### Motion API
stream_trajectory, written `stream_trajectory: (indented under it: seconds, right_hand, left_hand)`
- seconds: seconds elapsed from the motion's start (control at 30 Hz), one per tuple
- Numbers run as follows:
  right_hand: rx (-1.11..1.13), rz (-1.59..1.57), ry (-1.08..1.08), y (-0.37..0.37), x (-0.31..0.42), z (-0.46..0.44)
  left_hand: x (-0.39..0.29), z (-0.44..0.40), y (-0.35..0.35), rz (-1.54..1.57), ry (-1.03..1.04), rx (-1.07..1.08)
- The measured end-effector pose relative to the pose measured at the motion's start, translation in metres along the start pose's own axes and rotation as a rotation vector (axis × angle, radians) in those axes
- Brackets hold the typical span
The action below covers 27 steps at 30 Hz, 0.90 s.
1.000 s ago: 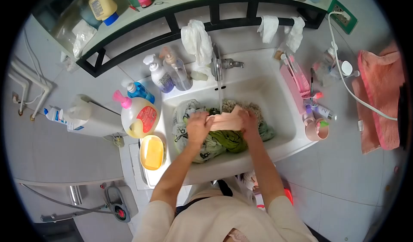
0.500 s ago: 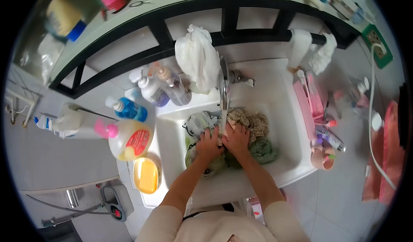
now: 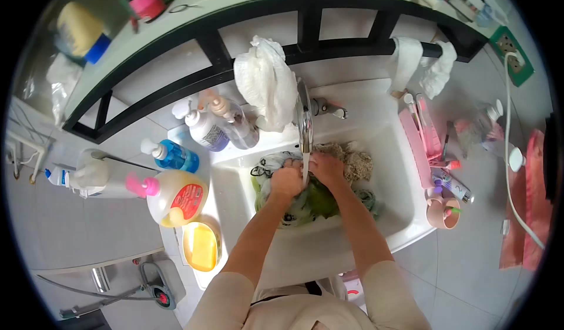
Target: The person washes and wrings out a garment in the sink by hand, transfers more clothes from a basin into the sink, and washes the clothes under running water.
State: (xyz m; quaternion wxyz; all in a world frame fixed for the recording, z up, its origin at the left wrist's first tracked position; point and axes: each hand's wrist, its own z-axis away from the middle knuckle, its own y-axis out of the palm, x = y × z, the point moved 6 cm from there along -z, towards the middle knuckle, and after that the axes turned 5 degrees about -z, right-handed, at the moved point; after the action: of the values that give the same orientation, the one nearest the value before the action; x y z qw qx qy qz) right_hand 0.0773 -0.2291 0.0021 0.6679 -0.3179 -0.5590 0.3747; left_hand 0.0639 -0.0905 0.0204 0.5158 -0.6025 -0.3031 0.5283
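Observation:
Both hands are down in the white sink (image 3: pixel 393 212), on a pile of wet clothes. My left hand (image 3: pixel 286 180) is closed at the white patterned cloth (image 3: pixel 270 162); what its fingers grip is hidden. Just right of the water stream, my right hand (image 3: pixel 326 168) is curled beside the beige textured cloth (image 3: pixel 358 164), its fingertips hard to make out. Green cloth (image 3: pixel 322 204) lies below and between the hands. Water runs from the metal faucet (image 3: pixel 305 118) between them. The pink cloth seen earlier is hidden.
Pump bottles, including a large one with a pink pump (image 3: pixel 176 201), and a yellow soap dish (image 3: pixel 201 246) line the left rim. A pink toothbrush holder (image 3: pixel 414 148) and pink cup (image 3: pixel 443 214) stand right. A black rail (image 3: pixel 308 30) crosses behind the faucet.
The pink cloth stretched between my hands went down into the pile and out of sight. My hands, spread on the clothes half a second ago, are now curled and slightly higher. The view moved closer.

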Motion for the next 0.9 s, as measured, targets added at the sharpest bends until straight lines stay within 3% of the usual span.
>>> stream_trajectory:
  seconds: [0.03,0.13,0.23,0.27,0.33,0.37,0.43,0.5,0.53,0.63,0.77,0.83,0.9]
  right_hand:
    - [0.046,-0.048,0.068,-0.007,-0.001,0.008]
    - [-0.156,-0.295,0.005,-0.049,0.011,0.050]
    - [0.132,-0.361,0.066,-0.080,0.044,0.084]
    - [0.141,-0.254,0.045,-0.080,0.042,0.088]
    - [0.159,-0.042,0.007,-0.066,0.027,0.096]
    - [0.018,-0.089,0.007,-0.059,0.018,0.093]
    - [-0.258,-0.179,0.010,-0.040,-0.008,0.084]
    - [-0.328,-0.009,0.053,-0.010,0.003,0.079]
    - [-0.363,0.073,0.079,-0.001,0.008,0.076]
    - [-0.518,0.162,-0.076,-0.001,0.009,0.069]
    - [-0.407,0.000,-0.003,0.013,-0.020,0.028]
    - [-0.364,-0.008,0.041,0.020,-0.029,0.006]
    - [-0.099,0.118,0.084,0.031,-0.037,-0.024]
  left_hand:
    - [0.001,0.006,-0.007,0.013,-0.030,-0.024]
    - [0.020,0.033,-0.028,0.301,-0.124,-0.094]
    - [0.035,0.067,-0.049,0.357,-0.291,0.290]
    - [0.032,0.081,-0.061,0.250,-0.250,0.305]
    - [0.026,0.092,-0.071,0.000,-0.096,0.094]
    - [0.022,0.094,-0.074,-0.123,-0.019,-0.007]
    - [0.004,0.083,-0.070,-0.044,0.082,-0.164]
    - [-0.015,0.070,-0.051,-0.065,0.240,-0.354]
    - [-0.017,0.061,-0.024,-0.171,0.294,-0.255]
    - [-0.018,0.044,0.009,-0.094,0.304,-0.278]
    - [-0.014,0.011,0.026,-0.002,0.279,-0.179]
    - [-0.015,-0.004,0.023,0.050,0.319,-0.270]
    - [-0.014,-0.018,0.030,0.095,0.327,-0.297]
